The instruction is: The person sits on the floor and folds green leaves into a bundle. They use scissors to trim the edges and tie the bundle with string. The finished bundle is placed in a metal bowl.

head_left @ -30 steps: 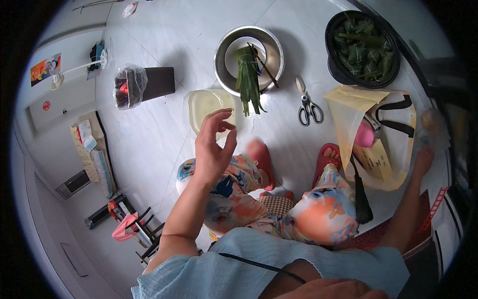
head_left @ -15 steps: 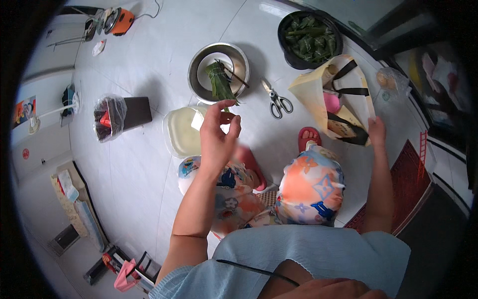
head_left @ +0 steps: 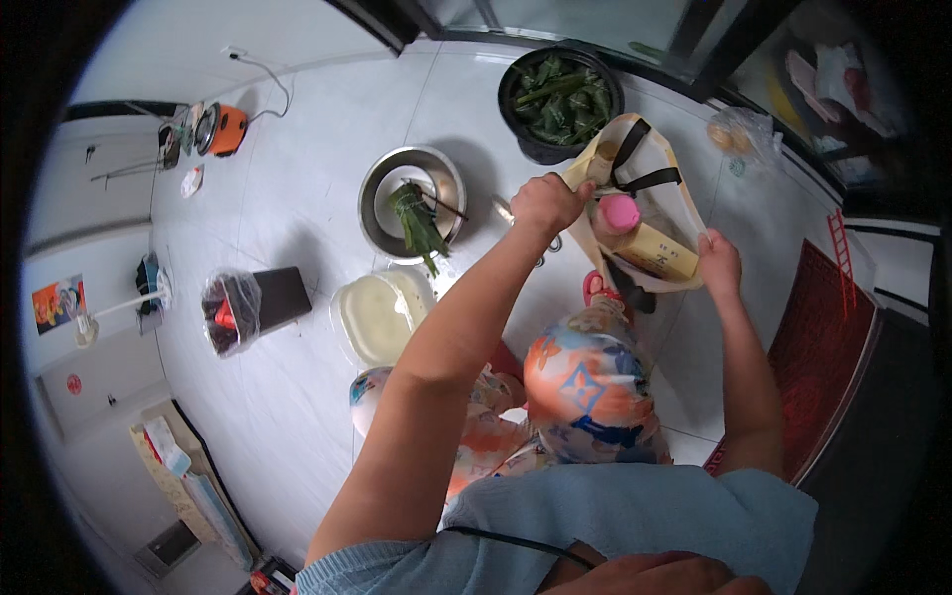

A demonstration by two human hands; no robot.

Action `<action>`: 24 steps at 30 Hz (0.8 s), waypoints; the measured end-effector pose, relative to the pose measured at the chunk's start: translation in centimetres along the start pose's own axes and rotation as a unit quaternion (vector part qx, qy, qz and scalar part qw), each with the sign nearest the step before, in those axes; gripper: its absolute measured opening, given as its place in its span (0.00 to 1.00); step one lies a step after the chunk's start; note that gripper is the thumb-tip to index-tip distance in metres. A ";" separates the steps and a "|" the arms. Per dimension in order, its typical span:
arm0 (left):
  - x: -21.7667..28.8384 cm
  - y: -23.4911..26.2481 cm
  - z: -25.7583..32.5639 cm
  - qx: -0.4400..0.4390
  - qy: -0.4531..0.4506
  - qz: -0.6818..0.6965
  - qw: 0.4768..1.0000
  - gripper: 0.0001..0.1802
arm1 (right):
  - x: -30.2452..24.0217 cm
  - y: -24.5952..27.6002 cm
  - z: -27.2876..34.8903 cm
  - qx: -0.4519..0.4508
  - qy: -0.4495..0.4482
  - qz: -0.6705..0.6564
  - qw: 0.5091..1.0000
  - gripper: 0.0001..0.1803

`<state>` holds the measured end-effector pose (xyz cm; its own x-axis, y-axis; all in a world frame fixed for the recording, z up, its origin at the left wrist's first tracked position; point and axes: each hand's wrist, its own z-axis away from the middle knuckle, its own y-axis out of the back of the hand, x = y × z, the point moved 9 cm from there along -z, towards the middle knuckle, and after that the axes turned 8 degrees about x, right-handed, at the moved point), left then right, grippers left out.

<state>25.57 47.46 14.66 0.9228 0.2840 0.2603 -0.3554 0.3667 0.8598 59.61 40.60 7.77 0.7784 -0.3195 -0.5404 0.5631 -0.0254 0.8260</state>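
Observation:
A cream carrier bag (head_left: 686, 213) with black handles stands gaping on the floor at the right. My left hand (head_left: 550, 206) is closed on its left rim. On the opposite rim, my right hand (head_left: 719, 263) grips the edge. Inside the bag I see a container with a pink lid (head_left: 621, 212), a yellow box (head_left: 652, 250) and a pale rolled item (head_left: 601, 164). Scissors (head_left: 504, 208) lie on the floor, partly hidden by my left arm. Left of them sits a steel basin (head_left: 371, 216), where a tied bundle of long green leaves (head_left: 413, 214) rests on a white bowl.
Behind the bag is a black pot (head_left: 535, 149) of green leaf-wrapped parcels. A pale plastic tub (head_left: 342, 322) of cloudy liquid stands before the basin, a lined bin (head_left: 283, 297) farther left. An orange cooker (head_left: 229, 131) is at far left, a clear bag (head_left: 759, 139) at right.
My left hand has moved from near the leaf bundle rightward and taken hold of the bag's left rim. The bag's mouth is turned more toward me. The whole view has shifted.

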 end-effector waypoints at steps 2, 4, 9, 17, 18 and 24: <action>0.7 -1.9 -1.9 -0.010 -0.017 -0.018 1.000 0.35 | 0.4 0.1 0.0 0.013 -0.011 0.004 1.000 0.15; 0.6 -3.9 -3.6 -0.024 -0.045 -0.041 0.998 0.29 | 0.8 0.3 -0.2 0.001 -0.042 0.005 0.999 0.14; 5.6 -1.4 -3.8 -0.039 -0.087 -0.019 0.995 0.22 | 4.8 3.2 -0.8 0.069 -0.112 -0.153 0.979 0.13; 11.2 -2.3 -9.3 -0.047 -0.153 0.024 0.987 0.20 | 9.4 7.4 -5.5 0.110 -0.122 -0.043 0.985 0.15; 12.6 -2.3 -10.1 -0.032 -0.165 -0.001 0.986 0.19 | 11.1 8.2 -6.9 0.127 -0.099 -0.024 0.987 0.16; 20.2 -2.1 -12.8 -0.016 -0.192 -0.020 0.981 0.20 | 16.1 12.9 -14.5 0.140 -0.097 0.011 0.985 0.18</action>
<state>43.04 63.79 12.50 0.9221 -0.0841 0.3777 -0.3159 0.4001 0.8603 83.40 48.86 7.40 0.7064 -0.4974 -0.5035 0.4268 -0.2680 0.8637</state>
